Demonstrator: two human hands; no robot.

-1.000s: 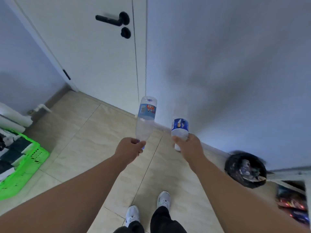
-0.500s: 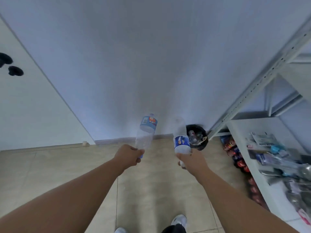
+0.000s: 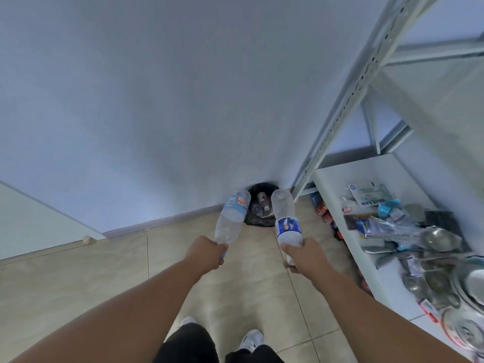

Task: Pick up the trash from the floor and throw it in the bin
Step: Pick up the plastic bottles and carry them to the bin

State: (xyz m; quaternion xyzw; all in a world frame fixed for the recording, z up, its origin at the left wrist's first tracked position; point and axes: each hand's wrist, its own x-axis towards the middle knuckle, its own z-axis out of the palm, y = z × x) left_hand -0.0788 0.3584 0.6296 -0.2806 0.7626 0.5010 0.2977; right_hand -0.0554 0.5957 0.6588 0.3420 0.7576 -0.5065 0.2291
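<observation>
Door (image 3: pixel 31 218) has slid to the far left edge of view, only a pale slice of it left, where a second ago it filled the frame with its handle; the person has turned right. Left hand (image 3: pixel 207 254) is closed round the neck end of a clear bottle (image 3: pixel 231 218) with a blue and red label, base tilted up and away. Between the two bottles, against the far wall, sits the black-lined bin (image 3: pixel 258 222), now dead ahead instead of off to the right, which suggests the carry is nearly over and only the drop remains. Right hand (image 3: pixel 305 256) grips the cap end of a second bottle (image 3: pixel 286 218) with a dark blue label, also base up. Both bottles overlap the bin's rim, so its mouth is only partly visible and its contents are hard to make out. Shelf (image 3: pixel 340 179) at right holds cluttered packets and metalware, cut off by the frame.
</observation>
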